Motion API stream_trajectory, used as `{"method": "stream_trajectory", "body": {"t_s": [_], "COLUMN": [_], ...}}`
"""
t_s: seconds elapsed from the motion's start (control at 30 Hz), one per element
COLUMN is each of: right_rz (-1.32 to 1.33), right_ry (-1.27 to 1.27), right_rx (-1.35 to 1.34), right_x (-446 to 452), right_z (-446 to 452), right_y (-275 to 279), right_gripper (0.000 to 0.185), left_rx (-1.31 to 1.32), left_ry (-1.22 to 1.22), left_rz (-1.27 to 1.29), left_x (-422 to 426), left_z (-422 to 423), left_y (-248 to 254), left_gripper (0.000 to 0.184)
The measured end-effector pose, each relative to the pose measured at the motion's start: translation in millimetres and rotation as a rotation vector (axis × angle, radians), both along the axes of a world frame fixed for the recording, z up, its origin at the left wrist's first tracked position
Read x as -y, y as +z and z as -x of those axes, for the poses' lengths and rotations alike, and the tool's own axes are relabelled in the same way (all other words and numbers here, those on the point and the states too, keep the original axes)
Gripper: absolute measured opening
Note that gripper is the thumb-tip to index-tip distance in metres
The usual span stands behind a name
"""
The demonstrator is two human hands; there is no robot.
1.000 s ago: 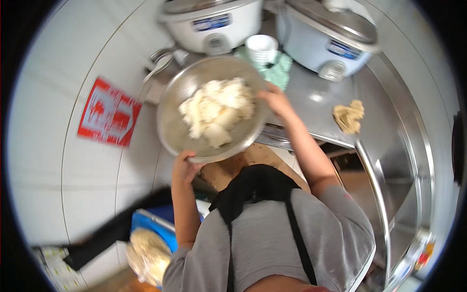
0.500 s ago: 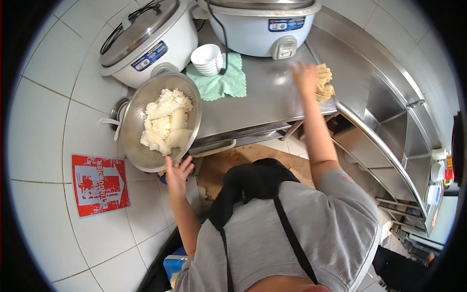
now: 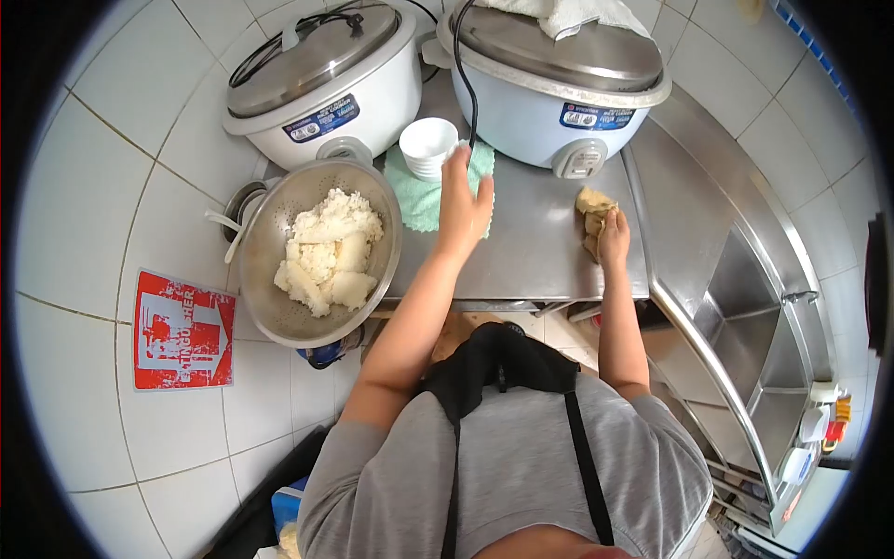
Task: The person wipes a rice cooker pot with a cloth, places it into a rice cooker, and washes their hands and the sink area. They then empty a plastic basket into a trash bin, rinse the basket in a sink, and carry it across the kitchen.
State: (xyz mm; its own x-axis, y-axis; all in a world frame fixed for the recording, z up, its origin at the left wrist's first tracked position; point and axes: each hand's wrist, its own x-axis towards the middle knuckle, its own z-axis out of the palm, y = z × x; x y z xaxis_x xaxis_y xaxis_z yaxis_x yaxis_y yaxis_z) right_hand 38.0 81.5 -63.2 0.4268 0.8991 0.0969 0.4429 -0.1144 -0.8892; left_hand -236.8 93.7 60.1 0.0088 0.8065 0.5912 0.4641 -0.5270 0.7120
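My left hand [image 3: 464, 210] is raised over the green cloth [image 3: 418, 207], fingers stretched out and thumb apart. It is beside the stack of white bowls [image 3: 428, 147], its fingertips by the lower end of a hanging black cord [image 3: 470, 88]. Whether they touch the cord I cannot tell. My right hand [image 3: 614, 240] is closed on a bunched tan cloth [image 3: 593, 212] at the right side of the steel counter [image 3: 531, 252]. Cooked white rice [image 3: 326, 252] lies in clumps inside a perforated metal colander [image 3: 264, 279] at the left.
Two large rice cookers with metal lids, a white one [image 3: 372, 102] and a pale blue one [image 3: 531, 116], stand at the back. A white towel [image 3: 577, 14] lies on the blue one's lid. A steel sink [image 3: 745, 289] is at the right. A small pot [image 3: 244, 200] sits behind the colander.
My left hand has moved from the colander's near rim to beside the bowls. My right hand has taken hold of the tan cloth and drawn it nearer. The camera view has shifted.
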Motion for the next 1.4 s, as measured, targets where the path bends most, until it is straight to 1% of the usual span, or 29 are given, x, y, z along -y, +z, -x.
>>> {"method": "stream_trajectory", "body": {"t_s": [0.07,0.13,0.17,0.2,0.23,0.27,0.3,0.33,0.37,0.43,0.5,0.53,0.57,0.67,0.73,0.77,0.8,0.83,0.87,0.93,1.03,1.07,1.1,1.13,1.17,1.23,1.3,1.33,1.4], "right_rz": [0.026,-0.245,-0.328,-0.369,-0.401,-0.427,-0.453,-0.487,-0.518,-0.591,-0.765,-0.735,-0.741,-0.403,-0.330,-0.604,-0.615,-0.670,-0.725,-0.885,-0.831,-0.736,-0.586,-0.554,-0.576,-0.898,-1.255,-1.406,-1.480], "right_ry": [0.147,0.041,-0.004,0.031,0.066,0.048,0.030,0.042,0.056,0.376,0.548,0.612,0.487,0.657,0.247,0.127,0.216,0.286,0.288,0.324,0.400,0.443,0.621,0.830,1.026,0.946,0.974,1.148,1.501], "right_rx": [-0.222,0.447,0.360,0.168,-0.027,0.053,0.132,0.147,0.163,0.326,0.662,0.812,1.073,0.872,0.503,0.407,0.028,-0.438,-0.838,-0.806,-0.745,-0.823,-0.624,-0.302,0.012,-0.147,-0.485,-0.513,-0.779], "right_x": [-9.6,-16.4,-28.4,-37.8,-45.9,-60.3,-76.5,-86.6,-98.7,-152.2,-185.2,-202.2,-220.7,-281.3,-272.1,-272.9,-239.1,-205.5,-172.0,-131.5,-62.4,-46.4,-46.2,-47.5,-46.3,-32.9,-32.8,-26.0,-30.4], "right_z": [-17.1,-31.4,-44.4,-55.6,-65.5,-77.8,-87.5,-81.2,-68.9,-55.3,-13.3,0.9,11.0,-12.2,-31.8,-57.7,-67.7,-77.7,-87.8,-94.1,-53.2,-34.2,-41.8,-45.6,-45.4,-1.9,33.1,56.1,67.0], "right_y": [25.3,75.0,98.6,126.2,152.6,173.1,194.7,225.1,250.3,274.9,288.7,286.9,278.0,290.6,311.6,317.7,341.3,364.9,388.9,401.3,401.1,393.3,376.7,373.4,372.1,395.6,402.3,401.3,393.6], "right_gripper": [0.031,0.035,0.034,0.033,0.031,0.031,0.030,0.031,0.031,0.039,0.048,0.056,0.053,0.045,0.039,0.040,0.039,0.038,0.037,0.042,0.048,0.054,0.055,0.054,0.054,0.048,0.038,0.040,0.045], "left_rx": [-0.041,0.240,0.263,0.303,0.385,0.462,0.548,0.570,0.501,0.428,0.418,0.487,0.557,0.657,0.600,0.624,0.625,0.554,0.344,-0.250,-0.439,-0.290,-0.142,0.003,0.072,0.181,0.249,0.279,0.337], "left_ry": [0.307,0.058,-0.089,0.022,0.019,0.014,-0.001,-0.034,-0.042,-0.068,-0.104,-0.132,-0.163,-0.237,-0.292,-0.331,-0.340,-0.305,-0.212,0.031,0.407,0.192,-0.027,-0.240,-0.305,-0.320,-0.270,-0.244,-0.199], "left_rz": [-0.008,0.415,0.473,0.406,0.280,0.151,0.149,0.122,0.053,-0.007,0.000,0.036,0.070,0.167,0.231,0.288,0.379,0.356,0.341,0.200,-0.051,0.023,0.104,0.198,0.196,0.129,0.047,0.012,-0.039], "left_x": [-54.9,-88.3,-118.3,-107.5,-104.6,-103.3,-97.6,-86.7,-82.4,-83.4,-94.6,-96.8,-99.5,-104.7,-102.1,-101.8,-100.2,-99.2,-93.9,-83.0,-53.3,-43.6,-33.7,-23.5,-14.5,-1.5,3.4,4.5,4.0], "left_z": [-19.9,-20.6,-14.2,-22.7,-25.9,-27.2,-30.2,-34.8,-39.2,-47.5,-57.7,-61.4,-65.3,-74.4,-76.4,-80.3,-84.9,-91.0,-94.6,-97.1,-109.1,-116.5,-124.9,-135.7,-147.5,-161.7,-162.5,-160.8,-151.6], "left_y": [1.1,21.9,10.0,33.2,47.4,62.4,86.0,112.9,135.0,164.9,184.9,189.8,193.9,189.3,173.2,159.9,146.9,131.6,120.0,110.9,119.0,113.8,105.0,97.5,88.8,76.5,74.9,76.0,80.5], "left_gripper": [0.054,0.058,0.046,0.034,0.030,0.027,0.024,0.023,0.022,0.022,0.022,0.022,0.022,0.023,0.021,0.019,0.017,0.017,0.023,0.027,0.027,0.028,0.028,0.028,0.028,0.029,0.029,0.030,0.031]}}
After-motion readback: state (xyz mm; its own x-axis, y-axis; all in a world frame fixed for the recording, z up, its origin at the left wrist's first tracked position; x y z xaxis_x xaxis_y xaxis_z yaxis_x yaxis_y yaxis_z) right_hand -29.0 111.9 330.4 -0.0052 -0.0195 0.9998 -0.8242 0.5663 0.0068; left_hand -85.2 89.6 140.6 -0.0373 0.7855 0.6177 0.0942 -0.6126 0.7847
